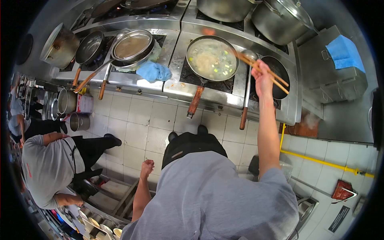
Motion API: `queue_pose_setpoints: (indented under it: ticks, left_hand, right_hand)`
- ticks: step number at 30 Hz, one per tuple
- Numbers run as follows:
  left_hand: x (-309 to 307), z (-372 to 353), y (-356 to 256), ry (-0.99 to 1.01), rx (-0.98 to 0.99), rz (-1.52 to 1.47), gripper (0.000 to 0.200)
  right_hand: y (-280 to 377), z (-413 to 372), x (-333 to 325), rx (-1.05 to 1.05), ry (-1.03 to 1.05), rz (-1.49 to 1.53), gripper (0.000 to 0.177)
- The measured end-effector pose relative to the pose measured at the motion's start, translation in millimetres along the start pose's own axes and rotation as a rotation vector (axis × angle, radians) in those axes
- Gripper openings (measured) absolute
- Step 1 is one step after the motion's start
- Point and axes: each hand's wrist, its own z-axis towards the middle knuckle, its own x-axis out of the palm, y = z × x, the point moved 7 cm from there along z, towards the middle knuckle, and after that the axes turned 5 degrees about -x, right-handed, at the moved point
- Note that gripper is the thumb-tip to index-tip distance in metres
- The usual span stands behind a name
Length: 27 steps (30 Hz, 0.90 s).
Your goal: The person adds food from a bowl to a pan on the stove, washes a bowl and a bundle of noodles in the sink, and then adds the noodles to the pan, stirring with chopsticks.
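My right hand [263, 78] is closed around a pair of long wooden chopsticks [281, 82], reaching over the stove. Their far ends point left to the right rim of a frying pan [196, 77] on a burner. In that pan is a pale, cloudy soup [211, 58] with green and yellowish pieces. The pan's wooden handle [195, 102] points toward me. Under my right hand lies a ladle [247, 86], beside a dark pan [279, 68]. My left hand [147, 167] hangs low by my waist, fingers curled in, with nothing visible in it.
Left on the stove are a strainer [133, 43] over a pan, a blue cloth [153, 71], a black pan [89, 47] and a tall pot [60, 46]. Large pots [276, 24] stand behind. A co-worker [52, 160] is at my left. A yellow pipe [316, 161] runs right.
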Motion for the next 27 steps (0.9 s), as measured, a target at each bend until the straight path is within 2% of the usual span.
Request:
queue_pose_setpoints:
  ticks: [3,8,12,16,20,24,27]
  left_hand:
    - [3.6,1.6,5.1,0.003,-0.016,0.021,0.014]
    - [2.2,0.1,19.8,0.001,-0.069,0.050,0.014]
    - [-5.7,-1.2,24.4,-0.029,-0.071,0.050,0.014]
    - [-11.1,-16.6,19.2,-0.072,-0.066,0.012,0.014]
    - [-11.3,-29.8,26.9,-0.076,-0.057,-0.068,0.015]
    - [-4.3,-40.6,51.6,-0.074,-0.078,-0.055,0.016]
    - [-0.2,-38.3,78.0,-0.071,-0.175,-0.011,0.017]
  right_hand:
    - [-32.5,-15.2,-20.4,0.081,-0.047,-0.248,0.024]
    - [-66.4,-5.6,-4.7,0.080,0.002,-0.262,0.025]
    - [-114.8,10.0,20.0,0.029,-0.059,-0.265,0.025]
    - [-166.5,22.9,30.3,0.099,-0.290,-0.068,0.015]
    - [-204.3,37.0,13.4,0.292,-0.480,0.248,0.012]
    - [-182.9,43.8,11.6,0.263,-0.399,0.459,0.015]
    - [-147.0,52.9,14.4,0.211,-0.341,0.580,0.017]
